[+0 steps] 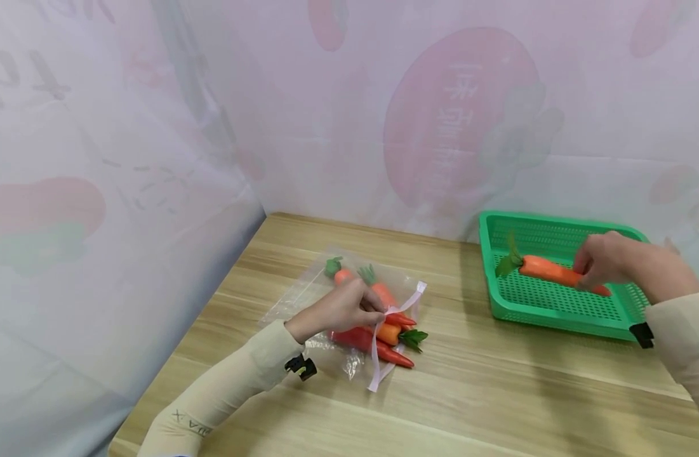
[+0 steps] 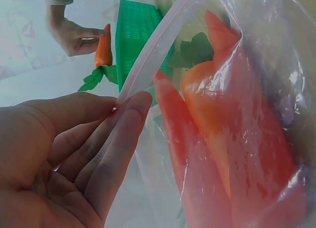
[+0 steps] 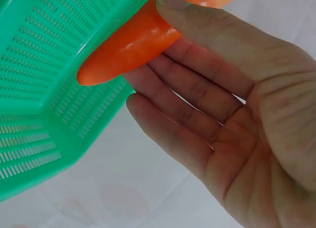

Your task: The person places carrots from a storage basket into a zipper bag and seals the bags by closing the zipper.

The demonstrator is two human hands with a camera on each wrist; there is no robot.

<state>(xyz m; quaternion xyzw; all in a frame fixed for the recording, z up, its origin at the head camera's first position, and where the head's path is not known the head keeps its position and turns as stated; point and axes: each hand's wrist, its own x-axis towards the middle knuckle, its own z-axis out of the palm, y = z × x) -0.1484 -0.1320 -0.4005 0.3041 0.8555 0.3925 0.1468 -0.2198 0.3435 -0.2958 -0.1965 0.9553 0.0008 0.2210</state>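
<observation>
Fingers of the right hand [image 1: 606, 260] pinch a carrot [image 1: 546, 270] over the green basket [image 1: 555, 311], which holds nothing else. The left hand [image 1: 343, 309] pinches the pink zip strip [image 1: 397, 311] of a clear bag [image 1: 303, 295] stuffed with several carrots, lying on the wooden table [image 1: 498, 387].

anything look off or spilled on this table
Nothing is spilled or damaged. The carrots in the clear bag poke out past its open mouth, which the left hand pinches by the zip strip. The right hand holds one carrot over the green basket.
</observation>
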